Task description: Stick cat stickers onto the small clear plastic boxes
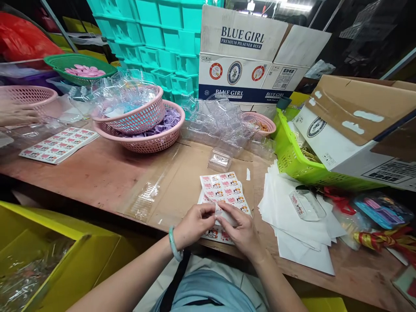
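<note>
Both hands meet over a sheet of cat stickers [227, 186] near the table's front edge. My left hand [197, 223], below a green bangle [174, 243] at the wrist, pinches the lifted, curled part of the sticker sheet between thumb and fingers. My right hand [238, 227] grips the same raised part from the other side, its white backing showing between the fingertips. More sticker sheets lie beneath. Just beyond them sits a small clear plastic box [220, 159]. A clear box with a sticker on it [307, 204] rests on white papers [279, 195] at the right.
Pink baskets [143, 143] stand back left, beside another sticker stack [58, 145]. Clear boxes [224, 121] are heaped behind the cardboard [182, 177]. A green crate [292, 160] with a carton is at right. Another person's hand [17, 113] shows at far left.
</note>
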Demonstrator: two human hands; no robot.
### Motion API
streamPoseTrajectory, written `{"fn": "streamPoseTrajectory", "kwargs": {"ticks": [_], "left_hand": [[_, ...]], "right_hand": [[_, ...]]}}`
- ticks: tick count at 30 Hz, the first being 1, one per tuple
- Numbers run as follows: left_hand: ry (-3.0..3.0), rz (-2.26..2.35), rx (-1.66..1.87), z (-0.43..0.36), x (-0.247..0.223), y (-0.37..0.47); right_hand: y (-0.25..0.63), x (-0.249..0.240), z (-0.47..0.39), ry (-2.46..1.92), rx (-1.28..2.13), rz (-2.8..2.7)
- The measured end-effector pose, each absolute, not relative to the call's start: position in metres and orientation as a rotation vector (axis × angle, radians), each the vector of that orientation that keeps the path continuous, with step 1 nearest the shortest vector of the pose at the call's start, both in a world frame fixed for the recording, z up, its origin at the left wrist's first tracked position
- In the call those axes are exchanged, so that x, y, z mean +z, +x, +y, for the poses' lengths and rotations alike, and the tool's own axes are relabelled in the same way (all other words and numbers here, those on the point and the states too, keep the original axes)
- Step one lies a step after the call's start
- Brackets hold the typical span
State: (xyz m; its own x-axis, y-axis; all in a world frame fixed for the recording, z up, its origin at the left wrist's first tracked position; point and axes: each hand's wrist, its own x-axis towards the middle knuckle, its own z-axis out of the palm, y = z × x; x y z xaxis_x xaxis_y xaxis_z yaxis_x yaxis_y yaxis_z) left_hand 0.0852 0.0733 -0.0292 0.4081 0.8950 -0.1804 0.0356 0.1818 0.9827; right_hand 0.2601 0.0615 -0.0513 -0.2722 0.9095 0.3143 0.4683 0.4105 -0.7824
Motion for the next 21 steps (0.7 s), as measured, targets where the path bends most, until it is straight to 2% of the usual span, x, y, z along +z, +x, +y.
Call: {"fn": "streamPoseTrajectory", "kwargs": {"ticks": [8, 15, 21], "left_hand": [[1.166, 0.938, 0.690, 0.076, -0.027, 0.085], [0.970, 1.029, 0.732, 0.075, -0.035, 0.081], [1.233, 1.081, 0.817, 0.078, -0.031, 0.080]], "right_hand": [[0.257, -0.055, 0.067, -1.136, 0.430, -1.959], [0.259, -0.057, 0.067, -1.048, 0.590, -2.012], [0.255, -0.056, 0.069, -1.003, 0.550, -1.950]]}}
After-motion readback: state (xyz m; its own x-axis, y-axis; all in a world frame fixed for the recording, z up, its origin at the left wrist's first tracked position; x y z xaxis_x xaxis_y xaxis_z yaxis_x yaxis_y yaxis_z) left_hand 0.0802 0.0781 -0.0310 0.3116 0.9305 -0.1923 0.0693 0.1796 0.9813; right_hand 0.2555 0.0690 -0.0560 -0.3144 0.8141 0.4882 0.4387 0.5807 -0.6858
